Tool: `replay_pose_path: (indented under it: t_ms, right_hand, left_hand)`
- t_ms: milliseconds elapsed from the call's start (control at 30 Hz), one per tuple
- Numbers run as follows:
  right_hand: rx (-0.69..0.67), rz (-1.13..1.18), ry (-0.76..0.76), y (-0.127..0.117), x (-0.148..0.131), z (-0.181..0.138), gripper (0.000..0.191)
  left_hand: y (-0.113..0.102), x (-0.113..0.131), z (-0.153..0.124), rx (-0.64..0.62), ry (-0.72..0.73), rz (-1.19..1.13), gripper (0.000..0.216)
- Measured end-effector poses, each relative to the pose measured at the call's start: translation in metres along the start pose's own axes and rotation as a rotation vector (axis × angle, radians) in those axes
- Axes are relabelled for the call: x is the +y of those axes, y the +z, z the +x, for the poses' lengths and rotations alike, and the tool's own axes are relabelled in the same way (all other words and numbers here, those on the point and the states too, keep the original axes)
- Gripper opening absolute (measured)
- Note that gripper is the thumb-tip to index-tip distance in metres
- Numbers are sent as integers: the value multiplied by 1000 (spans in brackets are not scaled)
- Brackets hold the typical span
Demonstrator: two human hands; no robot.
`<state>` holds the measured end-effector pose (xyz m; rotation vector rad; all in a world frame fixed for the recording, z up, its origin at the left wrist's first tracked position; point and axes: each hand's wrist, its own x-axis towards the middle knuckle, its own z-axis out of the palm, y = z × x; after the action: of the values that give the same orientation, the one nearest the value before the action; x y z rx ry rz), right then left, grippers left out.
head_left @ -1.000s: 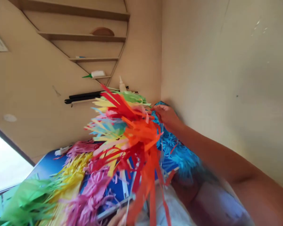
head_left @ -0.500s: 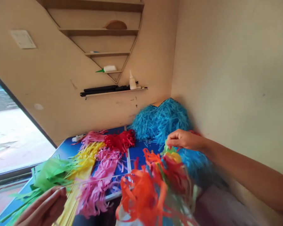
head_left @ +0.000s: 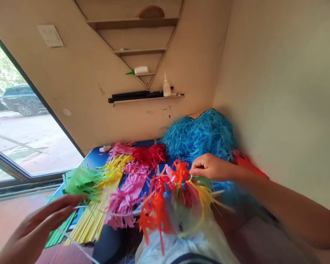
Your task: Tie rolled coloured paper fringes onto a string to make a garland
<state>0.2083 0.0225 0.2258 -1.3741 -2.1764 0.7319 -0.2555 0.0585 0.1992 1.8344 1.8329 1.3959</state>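
Observation:
My right hand [head_left: 211, 167] is closed in a pinch at the top of a bundle of multicoloured paper fringe [head_left: 178, 194]. Orange, red, pink, green and yellow strips hang from it over my lap. From the bundle a thin white string [head_left: 121, 214] runs slackly to my left hand [head_left: 44, 223]. The left fingers are rather straight and blurred, with the string passing between thumb and fingers and its tail hanging below. Near that hand lie green paper fringe [head_left: 82, 183] and yellow paper fringe [head_left: 112, 174], with pink paper fringe [head_left: 130, 187] to their right.
A large heap of blue paper fringe [head_left: 206, 135] fills the table's back corner, with red fringe [head_left: 150, 156] beside it. The blue table [head_left: 92, 158] meets the wall. Above are a narrow shelf [head_left: 151, 99] with a glue bottle [head_left: 167, 88]. A window [head_left: 30, 128] is at left.
The string has gone from nearly taut to slack, and the left fingers have straightened. The bundle's strips have swung, with yellow ones now showing at right. The view has shifted left and down.

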Motion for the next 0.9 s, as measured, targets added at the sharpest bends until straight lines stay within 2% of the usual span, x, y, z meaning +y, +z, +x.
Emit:
replay_pose_path:
  t_ms: [67,133,200,233,300,367,433,567,700,800,900]
  right_hand:
    - [-23,24,-17,10,-10,8,33]
    - [-80,64,-51,21,-27,19,32]
    - [-97,51,-103,32,-45,30,31]
    - [-97,31,-126,36,-53,35,30]
    - [-77,-11,-154,39,-65,42,28]
    - [-32,-33,-167,38,-70,45,28]
    - [2,-33,-172,34,-68,46,27]
    - [-8,-11,-170,32,-63,46,26]
    - [67,4,-227,25,-72,38,28]
    - [202,63,-239,-2,-78,21,31]
    - [433,85,-239,-41,-73,-5,33]
  left_hand:
    - [13,12,-6,-60,70,38,63]
    - [37,37,-16,-133,245,38,55]
    - [69,70,-30,-310,469,-67,41]
    - [84,85,-37,-384,529,-106,39]
    - [110,109,-47,-514,552,-198,31]
    - [126,119,-52,-577,492,-288,25]
    - [133,120,-53,-598,446,-368,23]
    - [136,119,-51,-598,460,-431,24]
    - [136,119,-52,-652,454,-244,25]
    - [135,105,-52,-654,496,6,25]
    - [129,80,-49,-626,503,201,24]
